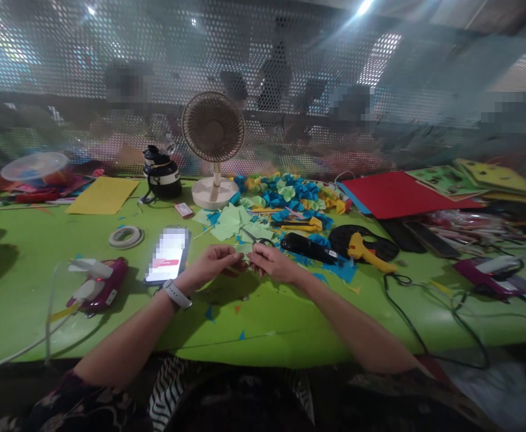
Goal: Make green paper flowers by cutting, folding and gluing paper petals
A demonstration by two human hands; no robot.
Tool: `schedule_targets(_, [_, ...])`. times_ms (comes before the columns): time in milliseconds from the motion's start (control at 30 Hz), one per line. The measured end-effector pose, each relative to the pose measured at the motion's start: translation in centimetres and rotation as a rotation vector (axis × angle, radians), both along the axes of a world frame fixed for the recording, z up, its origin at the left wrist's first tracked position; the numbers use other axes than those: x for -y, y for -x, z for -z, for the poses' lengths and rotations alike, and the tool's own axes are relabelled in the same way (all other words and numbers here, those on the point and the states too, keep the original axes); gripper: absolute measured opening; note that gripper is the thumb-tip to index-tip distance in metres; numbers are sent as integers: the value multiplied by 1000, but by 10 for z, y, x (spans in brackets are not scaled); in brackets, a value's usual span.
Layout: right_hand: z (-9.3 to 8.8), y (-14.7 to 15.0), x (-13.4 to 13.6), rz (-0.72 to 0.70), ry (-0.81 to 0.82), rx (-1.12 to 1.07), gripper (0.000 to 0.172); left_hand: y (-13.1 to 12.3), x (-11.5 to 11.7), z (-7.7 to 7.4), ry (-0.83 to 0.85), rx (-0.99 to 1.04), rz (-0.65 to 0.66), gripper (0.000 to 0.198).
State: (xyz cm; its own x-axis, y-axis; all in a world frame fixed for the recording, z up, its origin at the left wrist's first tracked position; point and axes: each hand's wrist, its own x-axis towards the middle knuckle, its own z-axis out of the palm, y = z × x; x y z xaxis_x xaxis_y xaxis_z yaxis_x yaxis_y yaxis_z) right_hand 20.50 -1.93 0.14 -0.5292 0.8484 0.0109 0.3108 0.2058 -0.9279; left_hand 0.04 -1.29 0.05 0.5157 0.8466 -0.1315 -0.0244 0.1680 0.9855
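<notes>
My left hand (218, 261) and my right hand (269, 264) meet over the front middle of the table, fingertips close together. Both are closed in a pinch, seemingly on a small light green paper piece (245, 248), mostly covered by the fingers. Just behind my right hand lies a pair of scissors (264, 242) with dark handles. Light green paper cut-outs (232, 223) are piled beyond the hands. Farther back is a heap of blue, green and yellow folded paper shapes (287, 191). A phone (169, 255) with a lit screen lies beside my left wrist.
Right of the hands are a black stapler-like object (308, 247) and a yellow glue gun (370, 255) with its cord. A fan (214, 135) and a black bottle (161, 174) stand behind. Tape (126, 236) and a purple power strip (105, 288) lie left; red sheets (418, 195) lie right.
</notes>
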Motion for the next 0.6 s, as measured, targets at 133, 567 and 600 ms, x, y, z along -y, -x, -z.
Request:
schedule_targets(133, [0, 0, -1, 0, 35, 1, 35, -2, 2, -1, -30, 43, -114, 37])
schedule_targets(567, [-2, 5, 0, 74, -55, -27, 40, -6, 3, 0, -107, 67, -188, 35])
schedule_targets(600, [-2, 3, -1, 80, -58, -27, 41, -5, 3, -1, -107, 67, -200, 36])
